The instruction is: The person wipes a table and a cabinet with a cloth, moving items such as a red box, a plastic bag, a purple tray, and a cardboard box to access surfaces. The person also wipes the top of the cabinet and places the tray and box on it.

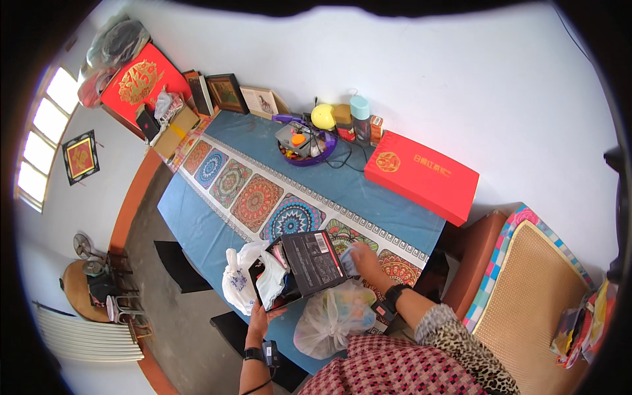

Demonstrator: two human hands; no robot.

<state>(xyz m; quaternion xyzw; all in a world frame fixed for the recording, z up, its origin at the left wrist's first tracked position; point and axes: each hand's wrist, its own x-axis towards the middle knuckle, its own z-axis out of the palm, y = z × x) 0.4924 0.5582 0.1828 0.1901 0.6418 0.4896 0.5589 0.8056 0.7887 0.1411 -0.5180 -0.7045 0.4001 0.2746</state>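
My left hand (pixel 262 320) grips the lower edge of a black cardboard box (pixel 313 261) that bears printing and a barcode. The box is tilted, with its opening facing left. A pale cloth (pixel 271 281) bulges out of that opening; the other contents are mostly hidden. To the right of the box, my right hand (pixel 365 261) holds a bunched light blue cloth (pixel 349 260) over the table runner (pixel 256 202). A tied white plastic bag (pixel 238 286) sits just left of the box. Nearer my body lies a knotted translucent bag (pixel 331 321) with colourful things inside.
On the blue-covered table (pixel 197 202) stand a long red gift box (pixel 422 175) and a purple basket (pixel 308 159) with small items and cables. Black chairs (pixel 180 266) line the table's left side. A cushioned seat with a woven mat (pixel 533 281) is at right.
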